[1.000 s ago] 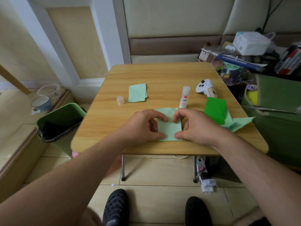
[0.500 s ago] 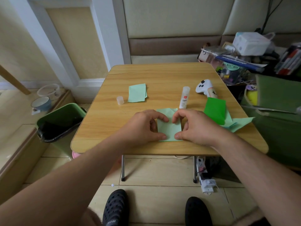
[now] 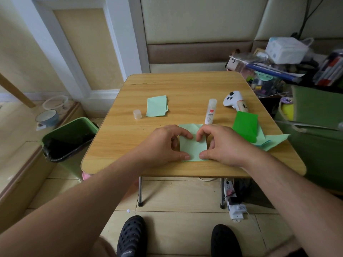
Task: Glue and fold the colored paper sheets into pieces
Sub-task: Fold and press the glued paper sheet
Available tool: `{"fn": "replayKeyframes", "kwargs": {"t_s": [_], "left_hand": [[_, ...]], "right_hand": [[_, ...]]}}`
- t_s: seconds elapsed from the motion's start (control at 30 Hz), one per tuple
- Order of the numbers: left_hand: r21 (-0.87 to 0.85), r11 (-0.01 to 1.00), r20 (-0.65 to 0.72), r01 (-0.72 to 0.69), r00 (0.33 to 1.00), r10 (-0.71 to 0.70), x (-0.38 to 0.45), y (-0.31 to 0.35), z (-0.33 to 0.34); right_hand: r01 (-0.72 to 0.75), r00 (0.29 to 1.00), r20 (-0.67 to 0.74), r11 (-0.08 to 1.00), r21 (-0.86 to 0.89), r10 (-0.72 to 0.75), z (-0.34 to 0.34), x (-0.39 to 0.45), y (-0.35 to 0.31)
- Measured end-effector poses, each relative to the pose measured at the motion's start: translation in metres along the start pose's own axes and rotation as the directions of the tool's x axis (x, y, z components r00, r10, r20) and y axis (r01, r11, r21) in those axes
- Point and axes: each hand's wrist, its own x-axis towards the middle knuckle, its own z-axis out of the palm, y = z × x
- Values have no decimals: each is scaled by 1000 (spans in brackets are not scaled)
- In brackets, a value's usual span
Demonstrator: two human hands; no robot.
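While a cream panelled wall (image 3: pixel 194 21) is backing the wooden table (image 3: pixel 185 86), a green bin (image 3: pixel 68 138) is standing on the tiled floor at its left. Both the left hand (image 3: pixel 163 143) and right hand (image 3: pixel 220 143) are pinching the light green paper (image 3: pixel 193 148) with curled fingers at the table's near edge, with a glue stick (image 3: pixel 210 112) standing just beyond and its cap (image 3: pixel 137 114) sitting apart.
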Motion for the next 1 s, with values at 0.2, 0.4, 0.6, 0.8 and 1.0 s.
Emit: {"fn": "replayKeyframes", "kwargs": {"t_s": [0.2,0.4,0.6,0.8,1.0], "left_hand": [[-4,1000,-1,-3,1000,3,-1,0,0],[-11,1000,11,7,1000,-7,0,2,-1],[-5,1000,11,-8,1000,8,2,1,0],[2,1000,22,2,1000,-2,2,-1,-1],[49,999,49,-19,999,16,2,1,-7]], "right_hand": [[-3,1000,1,1000,1,3,0,0,1],[22,997,-78,1000,19,-20,7,2,2],[86,995,-45,994,-67,-89,13,4,0],[79,997,-14,989,-127,-81,6,4,3],[55,998,22,992,-112,-53,-1,5,8]]}}
